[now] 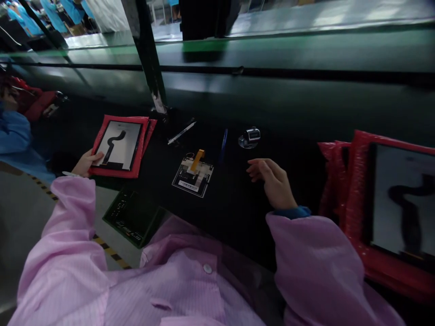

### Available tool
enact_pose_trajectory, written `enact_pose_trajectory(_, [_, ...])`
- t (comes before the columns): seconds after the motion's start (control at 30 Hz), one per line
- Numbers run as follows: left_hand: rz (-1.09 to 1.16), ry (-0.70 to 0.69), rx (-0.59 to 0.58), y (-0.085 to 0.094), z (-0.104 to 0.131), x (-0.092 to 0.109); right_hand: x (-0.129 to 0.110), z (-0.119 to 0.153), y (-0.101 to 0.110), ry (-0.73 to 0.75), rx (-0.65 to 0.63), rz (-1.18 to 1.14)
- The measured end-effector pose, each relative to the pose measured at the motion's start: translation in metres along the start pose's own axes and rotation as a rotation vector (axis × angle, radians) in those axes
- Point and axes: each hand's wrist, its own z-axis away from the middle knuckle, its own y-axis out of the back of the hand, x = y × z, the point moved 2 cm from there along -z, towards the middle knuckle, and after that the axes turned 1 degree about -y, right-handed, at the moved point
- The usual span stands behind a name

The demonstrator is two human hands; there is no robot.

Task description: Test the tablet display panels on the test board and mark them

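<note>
My left hand is closed on the left edge of a flat display panel with a black ribbon cable across its pale back. The panel lies on red bubble-wrap bags; how far my fingers reach beneath is hidden. My right hand hovers over the black work surface, fingers loosely bent and apart, holding nothing. Between my hands rests a small circuit board module with an orange flex cable and a barcode label. Beyond it are a white pen, a blue pen-like tool and a metal tally counter.
At right stands a stack of red bubble-wrap bags topped by another panel. A green tray sits near my lap. A metal post rises beside the green conveyor. A co-worker's blue sleeve shows at left.
</note>
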Motion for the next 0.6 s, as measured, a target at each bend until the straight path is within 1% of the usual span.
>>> enact_pose_trajectory(0.07, [-0.076, 0.154, -0.032, -0.003, -0.001, -0.009, 0.001, 0.000, 0.000, 0.008, -0.007, 0.010])
enact_pose_trajectory(0.1, [-0.118, 0.220, -0.026, -0.004, -0.002, -0.013, 0.001, 0.000, 0.000, 0.009, -0.007, 0.019])
enact_pose_trajectory(0.2, [-0.260, 0.326, 0.052, -0.009, -0.001, -0.015, 0.001, 0.001, -0.001, 0.015, 0.006, 0.067])
enact_pose_trajectory(0.27, [-0.336, 0.354, 0.093, -0.012, 0.001, -0.013, 0.001, 0.002, -0.001, 0.023, 0.008, 0.137])
enact_pose_trajectory(0.33, [-0.379, 0.376, 0.109, -0.017, 0.003, -0.010, 0.000, 0.004, -0.003, 0.052, -0.010, 0.237])
enact_pose_trajectory(0.47, [-0.417, 0.403, 0.142, -0.026, 0.005, -0.009, -0.002, 0.006, -0.006, 0.195, -0.052, 0.424])
enact_pose_trajectory(0.6, [-0.435, 0.421, 0.224, -0.034, 0.001, -0.009, -0.003, 0.007, -0.011, 0.311, -0.083, 0.545])
